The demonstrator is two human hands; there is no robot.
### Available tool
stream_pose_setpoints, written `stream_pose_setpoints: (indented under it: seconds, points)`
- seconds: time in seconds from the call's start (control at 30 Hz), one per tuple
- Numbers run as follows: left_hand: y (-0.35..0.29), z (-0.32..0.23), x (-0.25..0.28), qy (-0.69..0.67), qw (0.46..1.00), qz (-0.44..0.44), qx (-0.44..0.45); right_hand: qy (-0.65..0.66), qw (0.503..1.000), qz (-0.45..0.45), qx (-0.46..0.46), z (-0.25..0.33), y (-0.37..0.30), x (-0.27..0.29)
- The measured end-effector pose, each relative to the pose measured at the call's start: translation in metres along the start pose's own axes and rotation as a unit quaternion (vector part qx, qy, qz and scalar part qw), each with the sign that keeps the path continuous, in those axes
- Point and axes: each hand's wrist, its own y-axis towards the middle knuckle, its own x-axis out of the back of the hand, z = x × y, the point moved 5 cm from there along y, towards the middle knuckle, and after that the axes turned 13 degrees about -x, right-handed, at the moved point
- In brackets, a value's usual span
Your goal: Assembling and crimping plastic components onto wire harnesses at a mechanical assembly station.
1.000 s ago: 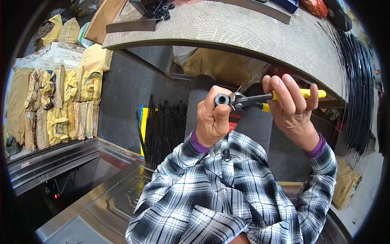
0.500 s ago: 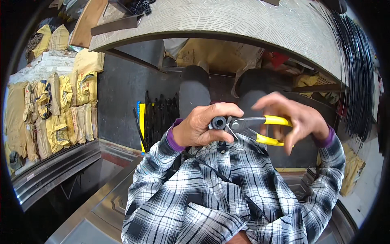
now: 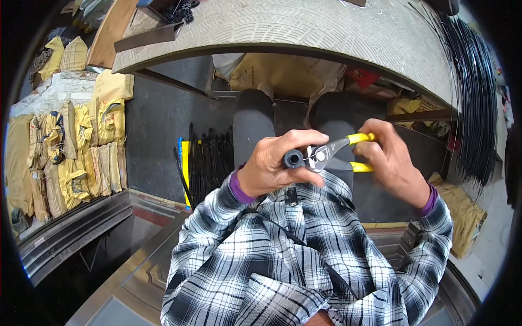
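My left hand [image 3: 265, 171] is closed around a black tube [image 3: 293, 158], whose round hollow end points up at me. Against the tube's right side sit the jaws of a pair of pliers [image 3: 324, 154] with grey metal arms and yellow grips. A small bright metal part shows at the jaws, between my left thumb and forefinger, too small to name. My right hand [image 3: 397, 163] has its fingers curled on the upper yellow grip. The lower grip stands apart from it, so the pliers are spread.
A pale patterned table [image 3: 304, 24] spans the far side. Thin black rods [image 3: 470, 98] hang over its right end. Black rods [image 3: 209, 163] in a bundle stand left of my knees, beside a yellow strip [image 3: 186, 168]. Yellow wrapped packages [image 3: 76, 146] are stacked at far left.
My right hand has gone from spread fingers to curled around the upper grip. The pliers' handles have tilted upward. My left hand still holds the tube in nearly the same place.
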Motion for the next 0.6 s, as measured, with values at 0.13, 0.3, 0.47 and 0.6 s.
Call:
stream_pose_setpoints:
  seconds: [0.13,0.3,0.47,0.6]
  points:
    - [0.004,-0.005,0.001,-0.079,0.990,0.104,-0.061,0.420,0.816,0.385,-0.100,-0.010,-0.006,-0.023]
    - [0.001,0.000,-0.002,-0.101,0.988,0.110,-0.043,0.559,0.692,0.438,-0.127,-0.013,-0.008,-0.023]
    - [0.001,-0.002,0.000,0.002,1.000,0.026,-0.017,-0.087,0.996,-0.014,-0.008,0.008,-0.011,0.001]
    - [0.004,-0.006,-0.005,-0.117,0.987,0.108,-0.017,0.408,0.823,0.390,-0.059,-0.001,-0.025,-0.013]
